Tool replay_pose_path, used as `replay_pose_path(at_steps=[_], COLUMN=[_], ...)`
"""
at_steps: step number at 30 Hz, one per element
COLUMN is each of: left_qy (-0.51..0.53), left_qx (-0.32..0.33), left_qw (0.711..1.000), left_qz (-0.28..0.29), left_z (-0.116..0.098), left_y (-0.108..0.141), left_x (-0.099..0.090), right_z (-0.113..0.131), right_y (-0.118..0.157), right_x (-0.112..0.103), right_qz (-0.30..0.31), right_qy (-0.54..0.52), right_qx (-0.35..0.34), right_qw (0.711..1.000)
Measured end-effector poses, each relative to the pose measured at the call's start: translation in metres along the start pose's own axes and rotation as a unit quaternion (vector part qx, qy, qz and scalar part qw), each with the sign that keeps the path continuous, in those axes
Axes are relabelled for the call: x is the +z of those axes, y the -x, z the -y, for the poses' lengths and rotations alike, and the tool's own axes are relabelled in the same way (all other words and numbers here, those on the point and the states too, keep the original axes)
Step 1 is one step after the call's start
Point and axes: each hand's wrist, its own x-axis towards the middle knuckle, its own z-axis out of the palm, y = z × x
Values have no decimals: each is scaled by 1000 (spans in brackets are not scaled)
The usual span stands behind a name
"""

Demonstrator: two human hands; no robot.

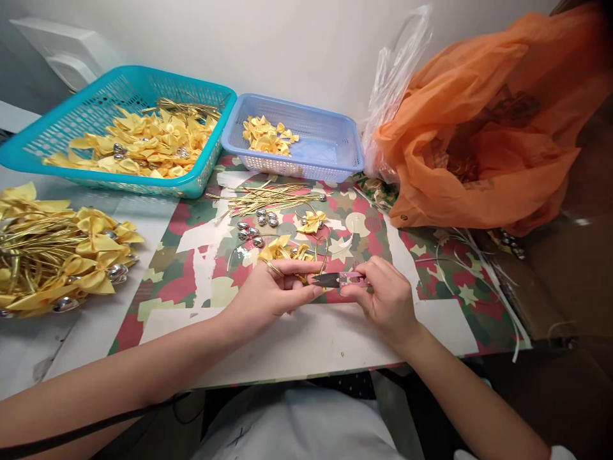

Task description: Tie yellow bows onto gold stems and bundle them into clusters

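Note:
My left hand (268, 291) is closed, its fingers pinching a gold cord (325, 254) that loops up above the fingertips. In my right hand (389, 297) is a small hand tool (330, 280) with a dark, tapering end and a pinkish body; its exact kind is unclear. The dark end reaches the left fingertips, which partly hide what is there. Just beyond the left hand lie yellow ribbon bows (282, 246) and another yellow bow (312, 222). Silver beads (249, 233) sit in small groups near them. Behind is a bundle of gold cords (268, 198).
A teal basket (211, 160) holds many yellow bows, and a blue basket (306, 169) holds a few. Finished-looking bow bundles (71, 249) are piled at left. An orange plastic bag (479, 115) stands at right, near white strips (493, 287). A patterned sheet (163, 268) covers the table.

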Motion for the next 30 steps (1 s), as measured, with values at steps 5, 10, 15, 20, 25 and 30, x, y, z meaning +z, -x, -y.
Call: replay_pose_path(at_steps=[5, 10, 15, 20, 25, 30], left_qy=[16, 30, 35, 15, 9, 12], left_qx=[10, 15, 17, 13, 11, 16], left_qw=[1000, 999, 999, 1000, 1000, 1000], left_qz=[1, 15, 21, 7, 3, 1], left_z=[-2, -2, -2, 0, -1, -1], left_y=[0, -1, -2, -1, -1, -2], left_x=[2, 1, 0, 1, 1, 1], right_z=[-1, -2, -2, -2, 0, 0], right_y=[1, 2, 2, 3, 2, 2], right_x=[-1, -2, -2, -2, -3, -4], right_qz=[10, 2, -4, 1, -9, -2], right_qy=[6, 10, 16, 30, 45, 43], right_qx=[0, -4, -12, -23, -41, -36], right_qw=[1000, 1000, 1000, 999, 998, 998])
